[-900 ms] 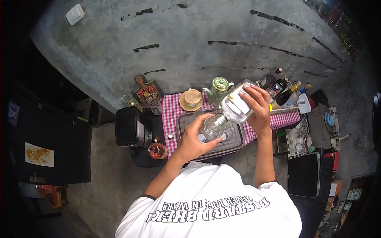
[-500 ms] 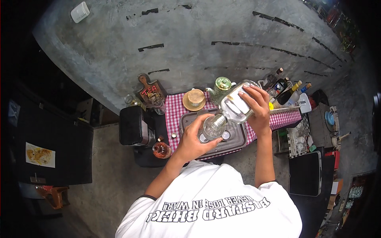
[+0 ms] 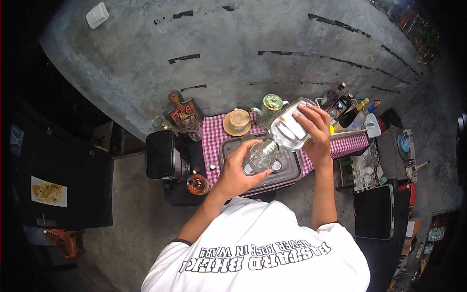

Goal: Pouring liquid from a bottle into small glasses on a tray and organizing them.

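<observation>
My left hand (image 3: pixel 239 171) is closed around a clear drinking glass (image 3: pixel 258 163), held above a grey tray (image 3: pixel 287 181). In my right hand (image 3: pixel 316 129) is a clear glass bottle (image 3: pixel 287 130) with a pale label, tipped so its neck points down and left into the mouth of the glass. My right fingers wrap over the bottle's upper side. Whether liquid is running out I cannot make out. Small round metallic-looking pieces (image 3: pixel 277 165) lie on the tray just behind the glass.
The tray sits on a pink checked cloth (image 3: pixel 212 146). Beyond it stand a lidded cup on a wooden saucer (image 3: pixel 236 127) and a green teapot (image 3: pixel 272 103). Several bottles (image 3: pixel 357 114) fill a rack at right. An amber bottle (image 3: pixel 197 185) and a black appliance (image 3: pixel 165 155) are at left.
Almost nothing differs. Both hands keep the glass and the tipped bottle in the same place, and the view has shifted very slightly.
</observation>
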A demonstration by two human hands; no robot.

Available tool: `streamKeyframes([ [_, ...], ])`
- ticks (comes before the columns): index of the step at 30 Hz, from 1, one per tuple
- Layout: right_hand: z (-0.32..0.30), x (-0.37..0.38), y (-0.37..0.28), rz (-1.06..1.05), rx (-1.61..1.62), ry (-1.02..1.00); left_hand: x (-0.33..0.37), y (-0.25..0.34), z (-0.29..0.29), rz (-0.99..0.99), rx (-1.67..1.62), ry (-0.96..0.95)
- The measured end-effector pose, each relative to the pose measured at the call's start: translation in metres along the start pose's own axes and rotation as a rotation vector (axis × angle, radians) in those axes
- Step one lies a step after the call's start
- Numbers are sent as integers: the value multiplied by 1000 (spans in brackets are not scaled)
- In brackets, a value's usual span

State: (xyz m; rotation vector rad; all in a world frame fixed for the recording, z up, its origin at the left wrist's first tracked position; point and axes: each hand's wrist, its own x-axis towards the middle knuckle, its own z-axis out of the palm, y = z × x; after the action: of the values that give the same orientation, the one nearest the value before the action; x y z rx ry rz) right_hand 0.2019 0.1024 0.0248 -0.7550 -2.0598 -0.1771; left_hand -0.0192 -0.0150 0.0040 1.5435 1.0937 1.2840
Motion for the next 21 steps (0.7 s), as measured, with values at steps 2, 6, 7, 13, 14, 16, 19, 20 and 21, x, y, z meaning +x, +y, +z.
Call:
streamKeyframes([
  [2, 0, -1, 2, 1, -5, 0, 1, -1, 1, 8, 6, -3],
  [6, 0, 0, 0, 15, 17, -3, 2, 0, 2, 12, 11, 2],
  [7, 0, -1, 1, 21, 26, -9, 2, -1, 2, 13, 7, 3],
  [13, 6, -8, 4, 61, 87, -41, 2, -2, 4, 11, -10, 5],
  [14, 6, -9, 4, 77, 98, -50, 2, -2, 4, 2, -5, 2],
  [16, 8, -9, 4, 81, 108, -61, 1, -2, 4, -10, -11, 4],
  [19, 13, -13, 5, 86, 128, -65, 0, -2, 4, -20, -22, 9],
  [20, 15, -15, 5, 86, 139, -57, -1, -2, 4, -18, -25, 13],
  [21, 16, -16, 4, 86, 142, -60, -1, -2, 4, -21, -26, 16],
])
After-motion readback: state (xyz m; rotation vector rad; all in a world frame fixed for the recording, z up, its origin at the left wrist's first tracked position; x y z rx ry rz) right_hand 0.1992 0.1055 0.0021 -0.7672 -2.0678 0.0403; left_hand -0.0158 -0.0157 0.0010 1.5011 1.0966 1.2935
